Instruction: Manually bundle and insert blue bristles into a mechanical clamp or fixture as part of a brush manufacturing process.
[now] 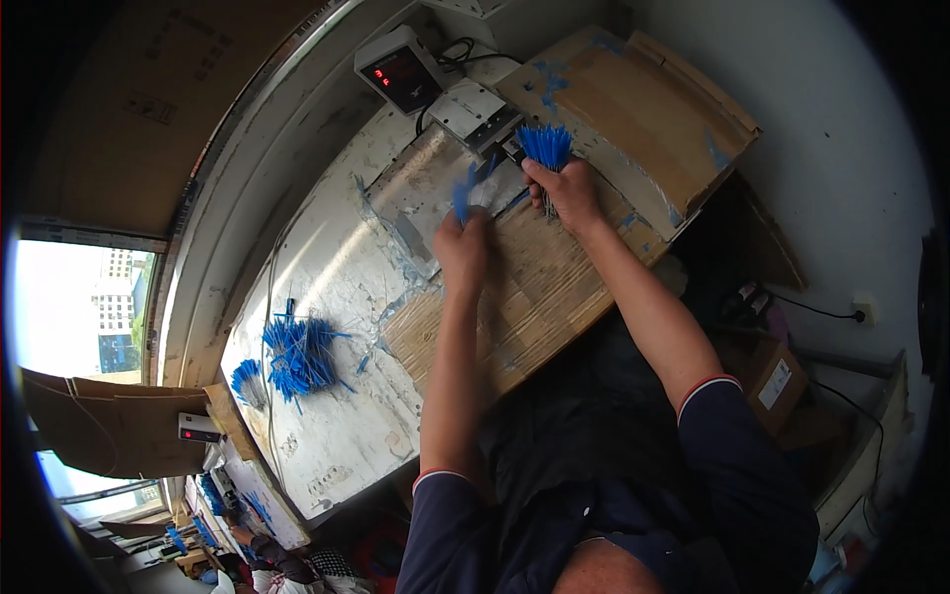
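Note:
My right hand [572, 196] is closed round an upright bundle of thin pieces [544, 147] with blue ends on top and pale, wire-like tails below. To its left, my left hand [462, 255] is smeared by motion, its fingers closed on a few blue thin pieces [462, 191]. Both hands are above the near edge of a worn metal plate [411, 188]. Just beyond my right hand sits a small grey-white machine [475, 111] with a dark front part. Blur hides how many pieces my left fingers hold.
A box with a red digital display [401, 74] stands behind the machine. Flattened cardboard [465, 327] covers the table's near part, and a cardboard box [633, 109] lies right. Blue-ended pieces [300, 356] are heaped on the white tabletop, left. Another person's hand [240, 535] shows lower left.

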`<state>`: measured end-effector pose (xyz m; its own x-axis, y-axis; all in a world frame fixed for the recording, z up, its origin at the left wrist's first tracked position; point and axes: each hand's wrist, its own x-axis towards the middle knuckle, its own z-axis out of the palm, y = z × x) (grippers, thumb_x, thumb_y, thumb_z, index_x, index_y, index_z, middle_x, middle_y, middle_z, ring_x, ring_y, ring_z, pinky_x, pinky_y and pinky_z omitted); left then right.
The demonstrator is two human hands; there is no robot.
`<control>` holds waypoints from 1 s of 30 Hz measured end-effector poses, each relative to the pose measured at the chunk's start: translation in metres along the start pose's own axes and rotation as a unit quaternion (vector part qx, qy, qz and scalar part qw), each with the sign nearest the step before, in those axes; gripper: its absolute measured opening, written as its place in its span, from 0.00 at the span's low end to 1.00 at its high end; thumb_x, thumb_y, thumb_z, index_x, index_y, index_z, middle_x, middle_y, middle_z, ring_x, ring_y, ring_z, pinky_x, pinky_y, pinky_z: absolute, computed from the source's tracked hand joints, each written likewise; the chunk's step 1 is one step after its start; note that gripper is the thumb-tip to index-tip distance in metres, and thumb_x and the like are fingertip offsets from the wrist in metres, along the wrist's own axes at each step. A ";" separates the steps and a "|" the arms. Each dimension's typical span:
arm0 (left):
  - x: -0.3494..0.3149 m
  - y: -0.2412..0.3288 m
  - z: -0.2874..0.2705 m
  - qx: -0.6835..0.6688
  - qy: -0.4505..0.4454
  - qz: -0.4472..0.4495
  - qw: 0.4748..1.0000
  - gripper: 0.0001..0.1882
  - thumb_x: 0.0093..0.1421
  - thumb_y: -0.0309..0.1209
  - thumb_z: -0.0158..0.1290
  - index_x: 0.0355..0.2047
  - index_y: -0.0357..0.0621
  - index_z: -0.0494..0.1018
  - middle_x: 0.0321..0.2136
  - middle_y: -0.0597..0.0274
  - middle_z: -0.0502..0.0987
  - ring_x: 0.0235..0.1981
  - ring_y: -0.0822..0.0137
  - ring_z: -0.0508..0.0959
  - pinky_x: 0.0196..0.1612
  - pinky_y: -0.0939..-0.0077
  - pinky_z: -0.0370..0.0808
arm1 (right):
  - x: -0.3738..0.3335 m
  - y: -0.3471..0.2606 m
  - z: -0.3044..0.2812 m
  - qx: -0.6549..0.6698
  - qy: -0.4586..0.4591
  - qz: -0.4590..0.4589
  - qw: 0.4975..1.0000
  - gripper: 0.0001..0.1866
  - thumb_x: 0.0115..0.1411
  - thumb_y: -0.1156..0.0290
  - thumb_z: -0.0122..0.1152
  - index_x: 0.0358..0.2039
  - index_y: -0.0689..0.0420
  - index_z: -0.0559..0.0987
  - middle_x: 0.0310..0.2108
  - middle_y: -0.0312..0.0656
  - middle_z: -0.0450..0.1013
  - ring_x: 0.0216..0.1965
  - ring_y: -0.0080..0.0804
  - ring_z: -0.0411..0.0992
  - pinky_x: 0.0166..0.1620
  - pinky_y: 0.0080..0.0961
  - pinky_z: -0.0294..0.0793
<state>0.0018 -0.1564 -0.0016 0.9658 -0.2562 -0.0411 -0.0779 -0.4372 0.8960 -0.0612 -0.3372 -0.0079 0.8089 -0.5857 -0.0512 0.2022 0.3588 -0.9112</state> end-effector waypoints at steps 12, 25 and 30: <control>0.021 0.015 -0.007 0.172 0.000 0.106 0.979 0.13 0.60 0.38 0.56 0.39 0.44 0.81 0.30 0.41 0.81 0.34 0.41 0.81 0.39 0.51 0.76 | 0.002 0.001 0.005 -0.017 0.017 -0.011 1.000 0.13 0.59 0.64 0.68 0.24 0.59 0.80 0.20 0.34 0.74 0.20 0.19 0.71 0.22 0.20 0.72; 0.025 0.015 -0.001 0.185 0.048 0.162 0.968 0.13 0.61 0.40 0.59 0.35 0.43 0.80 0.21 0.46 0.78 0.24 0.47 0.80 0.32 0.57 0.74 | 0.005 0.002 0.003 -0.045 0.015 -0.002 0.999 0.11 0.59 0.65 0.68 0.26 0.59 0.81 0.22 0.35 0.75 0.20 0.19 0.71 0.22 0.20 0.72; 0.023 0.022 -0.001 0.155 0.077 0.146 0.974 0.11 0.59 0.38 0.59 0.35 0.44 0.81 0.22 0.46 0.79 0.26 0.46 0.81 0.33 0.57 0.75 | 0.004 0.000 0.008 -0.042 0.016 -0.013 0.999 0.13 0.60 0.64 0.67 0.23 0.60 0.81 0.19 0.34 0.75 0.19 0.19 0.71 0.22 0.20 0.71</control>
<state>0.0225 -0.1712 0.0174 0.9151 -0.2872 0.2828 -0.4025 -0.6109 0.6818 -0.0537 -0.3336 -0.0051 0.7853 -0.6179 -0.0385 0.1755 0.2818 -0.9433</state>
